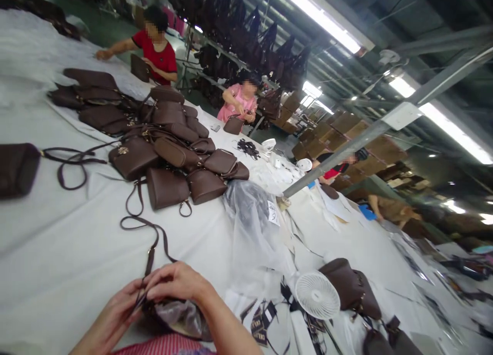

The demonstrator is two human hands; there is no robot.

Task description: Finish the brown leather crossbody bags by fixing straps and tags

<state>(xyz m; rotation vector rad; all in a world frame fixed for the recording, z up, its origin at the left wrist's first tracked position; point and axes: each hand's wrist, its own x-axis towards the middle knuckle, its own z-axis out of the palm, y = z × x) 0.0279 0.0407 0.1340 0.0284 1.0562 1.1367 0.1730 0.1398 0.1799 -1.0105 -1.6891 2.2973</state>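
Across the room, a white-covered table (92, 242) is filling my feed, with brown handbags (175, 152) lying heaped in the upper left, presumably for easy reach. At bottom centre, my left hand (123, 306) and right hand (181, 283) are pinching a dark strap (149, 260), fingers drawn together, seemingly for fine control. Its loop is trailing up the table, likely keeping slack clear. Crumpled grey plastic (183, 314) is showing beneath my right hand.

Cardboard boxes (385, 150) stand beyond a white fan (317, 295)
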